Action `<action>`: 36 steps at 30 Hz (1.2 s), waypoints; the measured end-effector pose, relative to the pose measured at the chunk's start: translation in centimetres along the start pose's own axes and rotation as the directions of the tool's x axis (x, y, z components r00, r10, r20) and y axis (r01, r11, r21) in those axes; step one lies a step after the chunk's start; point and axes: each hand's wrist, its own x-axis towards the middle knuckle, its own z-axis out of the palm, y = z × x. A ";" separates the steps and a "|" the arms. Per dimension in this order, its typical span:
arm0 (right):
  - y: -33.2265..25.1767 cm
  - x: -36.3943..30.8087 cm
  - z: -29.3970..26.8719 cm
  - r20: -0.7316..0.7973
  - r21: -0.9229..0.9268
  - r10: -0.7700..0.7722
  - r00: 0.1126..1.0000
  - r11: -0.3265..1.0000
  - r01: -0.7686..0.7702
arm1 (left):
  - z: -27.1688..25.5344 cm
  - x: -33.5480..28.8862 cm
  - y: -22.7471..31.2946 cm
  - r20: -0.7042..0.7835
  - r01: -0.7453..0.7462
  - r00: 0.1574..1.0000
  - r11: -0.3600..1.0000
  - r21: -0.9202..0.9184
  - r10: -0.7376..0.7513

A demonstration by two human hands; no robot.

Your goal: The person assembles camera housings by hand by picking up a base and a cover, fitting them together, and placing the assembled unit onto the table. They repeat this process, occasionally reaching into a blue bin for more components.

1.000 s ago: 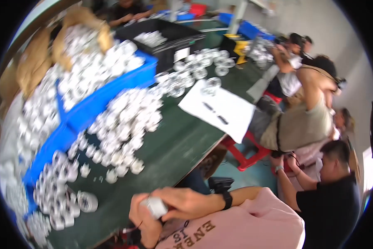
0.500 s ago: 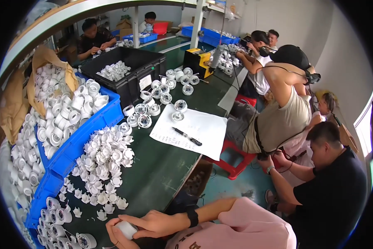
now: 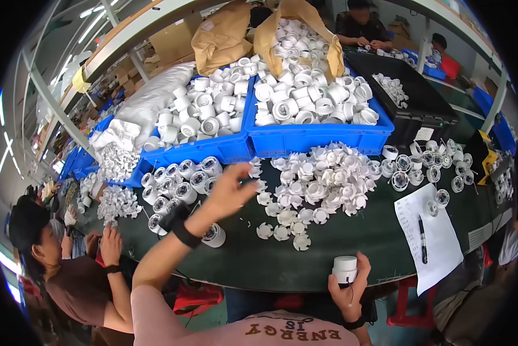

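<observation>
My right hand, near the table's front edge, has its fingers and thumb around a white cylindrical housing with a thin dark wire hanging from it. My left hand reaches over the table with thumb and forefinger apart, and nothing shows between them. Just past its fingertips lie white petal-shaped plastic parts in a loose pile. Beside my left wrist stand several white cylinders with clear round tops. One more such cylinder sits nearer me, partly behind my forearm.
Blue bins full of white cups line the back, with a black crate on the right. A paper sheet with a pen lies at right, near more clear-topped cylinders. A co-worker sits at left.
The view has swung from the right side of the table to face it. My left hand has left the white housing and moved out over the table; the right keeps it.
</observation>
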 end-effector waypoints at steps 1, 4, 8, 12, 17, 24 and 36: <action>1.5 -0.4 0.3 -0.027 -0.089 -0.124 0.992 0.989 0.121 | -1.8 3.5 -3.3 -0.165 0.025 0.986 0.995 0.101 -0.008; 1.0 -0.3 1.0 -0.040 -0.345 -0.281 0.959 0.904 0.251 | -5.0 13.2 -9.5 -0.397 0.043 0.899 0.865 0.500 0.185; 1.1 -0.6 0.4 -0.176 -0.556 -0.291 0.940 0.818 0.149 | -2.5 22.4 -16.0 -0.054 0.069 0.998 0.712 0.699 -0.044; -1.0 0.8 1.7 -0.035 -0.499 -0.445 0.895 0.783 0.370 | -15.0 22.5 -30.7 0.347 -0.284 0.935 0.751 0.596 0.078; 1.3 -0.9 1.1 -0.059 -0.393 -0.293 0.954 0.885 0.247 | -4.2 33.4 -16.1 0.373 -0.356 0.884 0.923 0.143 0.283; 1.3 -0.2 1.3 -0.046 -0.366 -0.330 0.943 0.884 0.292 | -7.6 3.2 -0.2 -0.017 0.133 0.991 0.991 -0.018 -0.133; -8.7 -1.5 1.2 0.223 0.308 -0.561 0.797 0.817 0.488 | 11.6 -15.3 12.9 0.082 0.117 0.993 0.769 -0.629 -0.084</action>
